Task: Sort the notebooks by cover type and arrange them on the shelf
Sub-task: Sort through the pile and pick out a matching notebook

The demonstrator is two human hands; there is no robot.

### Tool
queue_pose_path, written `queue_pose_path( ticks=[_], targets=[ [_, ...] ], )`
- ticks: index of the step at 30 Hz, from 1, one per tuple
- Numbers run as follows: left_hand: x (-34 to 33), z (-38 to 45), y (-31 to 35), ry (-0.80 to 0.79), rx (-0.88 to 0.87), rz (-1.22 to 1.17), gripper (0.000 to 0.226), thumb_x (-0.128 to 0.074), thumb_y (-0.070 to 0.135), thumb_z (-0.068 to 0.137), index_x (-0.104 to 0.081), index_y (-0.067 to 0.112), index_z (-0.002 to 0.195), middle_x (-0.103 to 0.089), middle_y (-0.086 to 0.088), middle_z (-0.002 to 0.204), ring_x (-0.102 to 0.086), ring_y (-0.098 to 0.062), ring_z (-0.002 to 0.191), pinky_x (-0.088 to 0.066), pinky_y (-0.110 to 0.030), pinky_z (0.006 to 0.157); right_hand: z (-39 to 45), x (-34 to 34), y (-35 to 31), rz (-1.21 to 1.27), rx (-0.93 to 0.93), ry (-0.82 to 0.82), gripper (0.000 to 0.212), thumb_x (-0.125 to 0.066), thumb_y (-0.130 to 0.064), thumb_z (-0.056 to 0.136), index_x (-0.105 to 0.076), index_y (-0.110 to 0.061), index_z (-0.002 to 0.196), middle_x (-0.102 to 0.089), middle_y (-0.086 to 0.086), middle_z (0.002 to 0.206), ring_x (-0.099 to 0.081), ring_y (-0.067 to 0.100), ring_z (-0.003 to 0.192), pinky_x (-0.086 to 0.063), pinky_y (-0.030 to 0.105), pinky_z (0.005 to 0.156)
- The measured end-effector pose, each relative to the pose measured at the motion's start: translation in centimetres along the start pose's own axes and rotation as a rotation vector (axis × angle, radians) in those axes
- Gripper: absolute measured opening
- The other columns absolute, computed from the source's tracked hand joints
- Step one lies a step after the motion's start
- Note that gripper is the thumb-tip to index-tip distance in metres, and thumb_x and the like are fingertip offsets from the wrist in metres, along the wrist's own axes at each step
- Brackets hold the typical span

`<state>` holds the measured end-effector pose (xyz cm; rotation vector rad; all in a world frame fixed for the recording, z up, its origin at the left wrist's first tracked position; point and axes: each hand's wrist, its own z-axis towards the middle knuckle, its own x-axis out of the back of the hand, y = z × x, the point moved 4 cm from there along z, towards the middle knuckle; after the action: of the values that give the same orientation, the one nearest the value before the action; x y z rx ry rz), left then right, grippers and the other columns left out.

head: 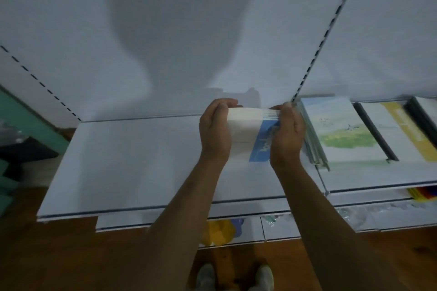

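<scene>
Judging from the present layout, the sort is partly complete. The left hand (pixel 214 130) and the right hand (pixel 287 134) each grip one side of a small stack of notebooks (pixel 248 134) with a cream and blue cover, fingers curled over the far edge and palms closing on the sides. The stack sits low over the shelf (pixel 142 160), just left of the slotted upright (pixel 331 26); whether its underside touches the shelf surface cannot be told. On the adjoining shelf section to the right, a pile with a green landscape cover (pixel 343 132) lies flat, and beside it a pile with a yellow-banded cover (pixel 406 130); further covers at the right edge are cut off by the frame. These appear to be groups already placed (one pile per cover type, as far as the view shows). The held stack has yet to be released and squared, and the bare span of shelf to its left suggests room for more groups. No unsorted notebooks are in view, so the quantity left cannot be determined.
</scene>
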<state>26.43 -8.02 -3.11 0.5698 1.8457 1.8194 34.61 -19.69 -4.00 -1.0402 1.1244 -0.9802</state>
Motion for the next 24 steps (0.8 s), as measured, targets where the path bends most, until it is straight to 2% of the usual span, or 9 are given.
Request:
queue_pose_path(
  ticks=[2,4,8,10,12,15,17,20,24],
  targets=[
    [0.0,-0.7,0.1,0.01,0.105,-0.119,0.023,-0.043,0.034,0.092,-0.065,0.028,0.093,-0.073,0.001,0.097,-0.065,-0.029,0.09,-0.048,-0.039,0.071,-0.2,0.1,0.2,0.064,-0.056,-0.029,0.034,-0.04,-0.037,0.098,-0.057,-0.024,0.072,-0.056,-0.01,0.066,-0.054,0.011,0.068,-0.044,0.027,0.065],
    [-0.2,-1.0,0.6,0.021,0.183,-0.19,0.035,-0.044,0.049,0.079,-0.067,0.029,0.096,-0.072,0.0,0.102,-0.064,-0.035,0.097,-0.048,-0.041,0.074,-0.2,-0.1,0.1,0.104,-0.104,-0.028,0.034,-0.039,-0.042,0.097,-0.057,-0.025,0.074,-0.057,-0.007,0.071,-0.054,0.013,0.074,-0.044,0.03,0.071],
    [-1.3,-2.4,1.5,-0.059,0.164,-0.166,0.039,-0.037,0.055,0.079,-0.069,0.036,0.09,-0.071,0.005,0.104,-0.062,-0.03,0.099,-0.048,-0.038,0.076,0.5,0.4,-0.9,0.133,-0.135,0.043,0.037,-0.034,-0.033,0.102,-0.058,-0.024,0.076,-0.062,-0.012,0.066,-0.059,0.001,0.065,-0.046,0.021,0.07],
    [-1.2,-2.7,1.2,-0.08,0.173,-0.187,0.036,-0.035,0.055,0.081,-0.066,0.039,0.091,-0.069,0.005,0.105,-0.062,-0.028,0.096,-0.049,-0.036,0.074,0.6,0.8,-1.3,0.115,-0.108,0.012,0.041,-0.03,-0.027,0.104,-0.059,-0.023,0.076,-0.065,-0.011,0.064,-0.06,0.0,0.064,-0.048,0.018,0.067],
    [-0.8,-2.5,0.3,-0.043,0.174,-0.175,0.036,-0.038,0.057,0.081,-0.063,0.036,0.096,-0.067,-0.001,0.106,-0.062,-0.031,0.098,-0.05,-0.037,0.073,0.3,1.1,-1.3,-0.023,-0.052,-0.034,0.04,-0.031,-0.02,0.103,-0.062,-0.018,0.079,-0.064,-0.006,0.071,-0.058,-0.001,0.065,-0.047,0.016,0.064],
    [-1.3,-2.3,0.4,-0.026,0.082,-0.092,0.043,-0.038,0.06,0.077,-0.066,0.034,0.097,-0.069,-0.001,0.105,-0.063,-0.032,0.098,-0.052,-0.045,0.081,0.7,1.6,-1.0,-0.056,-0.039,-0.029,0.031,-0.038,-0.025,0.095,-0.067,-0.016,0.087,-0.066,0.003,0.082,-0.061,0.01,0.079,-0.047,0.025,0.071],
    [-2.1,-2.6,0.5,-0.024,0.057,-0.058,0.038,-0.038,0.051,0.085,-0.069,0.029,0.09,-0.071,0.001,0.097,-0.064,-0.024,0.091,-0.053,-0.04,0.075,1.0,2.0,-0.9,0.019,-0.106,-0.005,0.027,-0.044,-0.031,0.086,-0.068,-0.02,0.082,-0.067,0.001,0.08,-0.062,0.019,0.081,-0.048,0.031,0.07],
    [-2.6,-2.7,0.7,0.009,0.069,-0.048,0.035,-0.036,0.03,0.099,-0.068,0.024,0.086,-0.07,0.003,0.09,-0.063,-0.016,0.083,-0.05,-0.029,0.067,0.7,2.2,-1.6,-0.011,-0.066,0.004,0.026,-0.046,-0.025,0.091,-0.061,-0.021,0.069,-0.059,-0.007,0.064,-0.055,0.007,0.064,-0.044,0.023,0.06],
    [-1.7,-1.5,0.5,0.096,0.11,-0.09,0.041,-0.036,0.027,0.097,-0.071,0.022,0.078,-0.071,0.001,0.082,-0.064,-0.021,0.08,-0.049,-0.034,0.068,0.2,1.8,-2.0,-0.079,-0.067,0.006,0.035,-0.043,-0.011,0.097,-0.047,-0.02,0.063,-0.042,-0.004,0.059,-0.04,0.0,0.048,-0.036,0.018,0.052]
  ],
)
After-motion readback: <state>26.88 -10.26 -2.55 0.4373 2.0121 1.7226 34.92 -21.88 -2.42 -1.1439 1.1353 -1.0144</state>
